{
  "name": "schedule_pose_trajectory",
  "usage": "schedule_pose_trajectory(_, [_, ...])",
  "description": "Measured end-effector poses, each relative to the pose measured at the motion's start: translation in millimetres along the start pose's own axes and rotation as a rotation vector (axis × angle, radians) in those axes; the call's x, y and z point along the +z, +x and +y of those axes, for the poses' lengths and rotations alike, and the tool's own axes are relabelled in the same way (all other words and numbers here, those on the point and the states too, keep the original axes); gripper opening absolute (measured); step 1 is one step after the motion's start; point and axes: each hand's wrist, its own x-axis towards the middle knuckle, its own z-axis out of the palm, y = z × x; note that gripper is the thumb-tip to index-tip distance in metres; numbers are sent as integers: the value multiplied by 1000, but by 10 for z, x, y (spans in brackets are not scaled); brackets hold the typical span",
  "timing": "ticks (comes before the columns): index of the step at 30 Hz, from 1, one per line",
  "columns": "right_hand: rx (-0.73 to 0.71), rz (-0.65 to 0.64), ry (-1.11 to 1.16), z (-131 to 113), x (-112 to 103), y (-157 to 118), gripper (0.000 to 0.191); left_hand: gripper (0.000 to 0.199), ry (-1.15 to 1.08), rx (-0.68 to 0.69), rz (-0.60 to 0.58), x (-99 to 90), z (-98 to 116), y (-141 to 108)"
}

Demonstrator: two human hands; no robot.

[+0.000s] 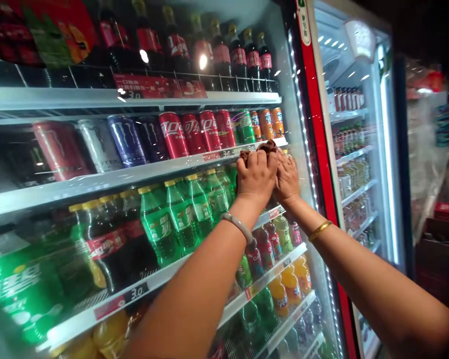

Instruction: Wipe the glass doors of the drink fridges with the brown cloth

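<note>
Both my hands are raised against the glass door [194,172] of a drinks fridge. My left hand [257,174], with a grey bangle at its wrist, has its fingers curled over a bunched brown cloth [268,146]. Right beside it is my right hand [287,174], a gold bangle on that wrist, its fingers closed along the cloth's right side. Only folds of the cloth show above the knuckles; the rest is hidden under the hands. Behind the glass nearby are green soda cans [246,126] and orange cans [266,124].
Shelves behind the glass hold cola bottles [177,45], red cans [174,134], energy drink cans [126,139] and green bottles [159,224]. The fridge's red frame edge [322,124] runs down its right side. Another lit fridge [353,159] stands further right, with dark boxes [437,249] beyond.
</note>
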Motion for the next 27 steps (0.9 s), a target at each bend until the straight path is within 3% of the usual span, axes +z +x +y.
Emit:
schedule_pose_trajectory(5, [17,-7,-62,65,34,-1,58,35,-77,-57,60,171,280,-290])
schedule_pose_trajectory(14, [-31,-21,-52,128,19,-24,58,36,-78,-25,46,131,288,-325])
schedule_pose_trajectory(23, [-345,-99,18,491,-143,-234,68,25,78,-67,108,189,590,-647])
schedule_pose_trajectory(27, [-488,-151,22,795,-256,-174,71,31,144,-132,104,362,793,-461])
